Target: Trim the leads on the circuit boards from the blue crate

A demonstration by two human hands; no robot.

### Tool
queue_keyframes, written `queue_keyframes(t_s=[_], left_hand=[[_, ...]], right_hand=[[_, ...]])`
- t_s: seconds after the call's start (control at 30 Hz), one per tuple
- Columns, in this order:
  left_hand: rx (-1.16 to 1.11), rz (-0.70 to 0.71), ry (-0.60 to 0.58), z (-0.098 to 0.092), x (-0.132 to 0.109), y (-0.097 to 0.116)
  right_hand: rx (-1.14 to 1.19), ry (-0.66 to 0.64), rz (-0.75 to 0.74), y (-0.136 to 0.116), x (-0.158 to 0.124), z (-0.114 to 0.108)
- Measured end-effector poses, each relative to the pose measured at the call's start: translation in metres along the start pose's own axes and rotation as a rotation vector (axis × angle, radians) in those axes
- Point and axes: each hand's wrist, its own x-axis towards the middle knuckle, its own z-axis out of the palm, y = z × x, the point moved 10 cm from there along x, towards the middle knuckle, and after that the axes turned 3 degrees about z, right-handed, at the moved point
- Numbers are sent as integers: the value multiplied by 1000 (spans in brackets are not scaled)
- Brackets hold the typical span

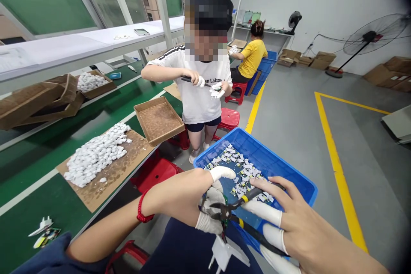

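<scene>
Over the blue bin [289, 171], left hand [210, 205] pinches a small part, fingers curled tight, while right hand [298, 227] wraps the pliers [239, 214], their long axis running left toward the part, nose meeting it at the left fingertips.

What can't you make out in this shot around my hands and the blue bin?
- Head view: the part pinched in the left hand is hidden by its fingers and the pliers.
- The white plug piece is cut off by the bottom edge.
- The small boards in the blue bin are too small to read.
- The right hand covers the bin's near corner.
</scene>
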Motion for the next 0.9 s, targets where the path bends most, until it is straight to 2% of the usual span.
queue_keyframes(t_s=[0.23, 0.43, 0.57, 0.67, 0.9], left_hand=[[16, 39, 1, 0, -1, 2], [-10, -35, 4, -3, -3, -3], [-18, -139, 7, -5, -6, -4], [3, -152, 27, -7, -7, 2], [21, -119, 131, -15, -6, 11]], right_hand=[[-35, 51, 29, -6, -2, -1], [-42, 113, 30, -7, -5, -4], [-41, 19, -16, -8, -1, -4], [-39, -49, -42, -10, 4, -6], [-67, 45, -22, -10, 5, -8]])
